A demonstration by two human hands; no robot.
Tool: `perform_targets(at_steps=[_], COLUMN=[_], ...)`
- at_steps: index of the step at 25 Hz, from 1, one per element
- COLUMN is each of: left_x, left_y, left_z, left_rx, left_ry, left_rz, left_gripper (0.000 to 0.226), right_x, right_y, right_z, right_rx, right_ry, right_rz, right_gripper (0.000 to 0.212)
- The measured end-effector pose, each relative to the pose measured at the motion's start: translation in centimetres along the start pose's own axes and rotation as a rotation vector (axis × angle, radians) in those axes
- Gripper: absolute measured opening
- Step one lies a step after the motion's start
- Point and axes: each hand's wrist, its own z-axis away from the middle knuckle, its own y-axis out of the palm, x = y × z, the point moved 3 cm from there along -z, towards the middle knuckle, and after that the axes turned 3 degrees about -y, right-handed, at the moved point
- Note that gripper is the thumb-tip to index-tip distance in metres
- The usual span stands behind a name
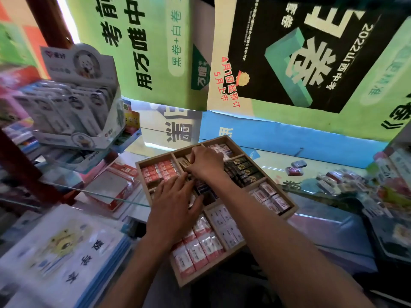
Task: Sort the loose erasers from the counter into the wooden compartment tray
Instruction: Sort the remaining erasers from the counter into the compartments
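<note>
The wooden compartment tray (pixel 289 213) sits on the glass counter, its compartments filled with wrapped erasers in red, black, blue and white. My right hand (pixel 205 163) reaches into the upper middle compartment, fingers curled and pinching a tan eraser (pixel 184 162). My left hand (pixel 175 198) lies flat with straight, spread fingers over the middle-left compartments, pressing on the erasers there. Two loose erasers (pixel 295 168), one grey and one red, lie on the counter to the right of the tray.
A pile of more wrapped erasers (pixel 338 181) lies at the far right. A display box of carded stationery (pixel 73 112) stands at the left, with packets (pixel 115 185) below it and booklets (pixel 60 252) at the lower left. Posters cover the wall behind.
</note>
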Motion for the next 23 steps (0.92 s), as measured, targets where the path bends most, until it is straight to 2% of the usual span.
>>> perform_targets(at_steps=[3, 6, 9, 11, 14, 18, 20, 21, 23], left_x=[-0.1, -0.5, -0.6, -0.7, -0.6, -0.4, -0.3, -0.4, -0.4], left_y=[-0.2, -0.6, -0.8, -0.9, -0.9, -0.7, -0.7, -0.7, -0.8], left_z=[0.0, 0.0, 0.0, 0.0, -0.1, -0.2, -0.1, -0.1, 0.0], left_rx=[-0.015, -0.019, -0.03, -0.037, -0.044, -0.029, -0.028, -0.024, -0.016], left_ry=[-0.007, 0.002, 0.02, 0.019, 0.013, 0.008, 0.009, 0.007, 0.001], left_rz=[-0.013, -0.007, 0.015, 0.037, 0.058, 0.049, 0.042, 0.039, 0.033], left_gripper=[0.066, 0.064, 0.058, 0.055, 0.054, 0.055, 0.058, 0.061, 0.069], right_x=[-0.4, -0.4, -0.1, -0.1, 0.2, 0.4, -0.1, -0.7, -3.2], right_y=[-0.7, -1.4, -0.8, -0.6, -0.6, -0.4, -0.9, -1.6, -3.6], right_z=[0.8, 1.4, 2.2, 2.5, 2.5, 2.7, 2.9, 3.2, 4.3], right_rx=[0.045, 0.073, 0.243, 0.306, 0.305, 0.316, 0.27, 0.188, -0.089], right_ry=[-0.047, -0.186, -0.342, -0.327, -0.289, -0.296, -0.327, -0.354, -0.358], right_rz=[-0.034, 0.004, 0.053, 0.04, 0.043, 0.117, 0.025, -0.08, -0.299], right_gripper=[0.016, 0.029, 0.04, 0.048, 0.059, 0.052, 0.051, 0.05, 0.046])
